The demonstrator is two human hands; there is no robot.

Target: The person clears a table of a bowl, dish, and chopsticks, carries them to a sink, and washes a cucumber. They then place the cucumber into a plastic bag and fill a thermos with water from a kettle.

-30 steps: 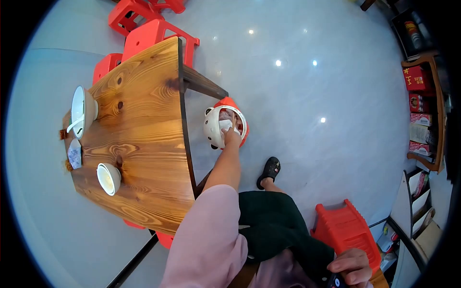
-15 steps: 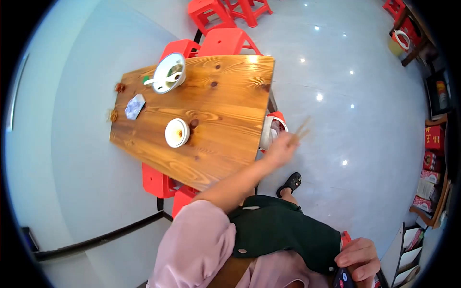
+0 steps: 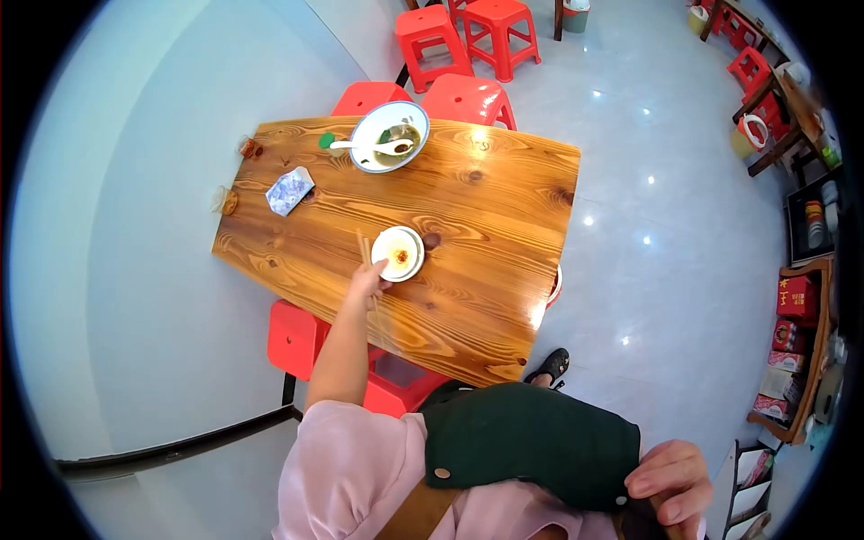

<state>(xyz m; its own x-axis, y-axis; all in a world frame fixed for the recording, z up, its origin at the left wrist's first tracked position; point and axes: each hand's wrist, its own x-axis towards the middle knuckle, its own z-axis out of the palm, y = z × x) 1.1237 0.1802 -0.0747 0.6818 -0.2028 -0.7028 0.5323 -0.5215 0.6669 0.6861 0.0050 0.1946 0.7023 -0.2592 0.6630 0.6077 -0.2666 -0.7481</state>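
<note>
My left hand (image 3: 364, 283) reaches over the wooden table with a pair of chopsticks (image 3: 364, 245) in its grip. Its thumb and fingers also pinch the near left rim of a small white bowl (image 3: 398, 253), which has orange-red residue inside and seems stacked on another dish. At the lower right, my right hand (image 3: 670, 481) is closed at the edge of a dark phone, mostly hidden now. Farther back on the table stands a large white bowl (image 3: 409, 117) with broth, greens and a white spoon (image 3: 373, 146) across its rim.
On the wooden table (image 3: 486, 261) are a blue-and-white packet (image 3: 290, 191), a green-capped jar (image 3: 328, 141) and small jars near the wall. Red stools (image 3: 297, 337) surround it. A bin (image 3: 555, 286) shows partly past the right edge. Shelves with red boxes (image 3: 797, 297) stand far right.
My left hand, with the chopsticks, has swung left from above the bin beside the table to the small bowl and taken its rim. My view has shifted; the phone screen is less visible.
</note>
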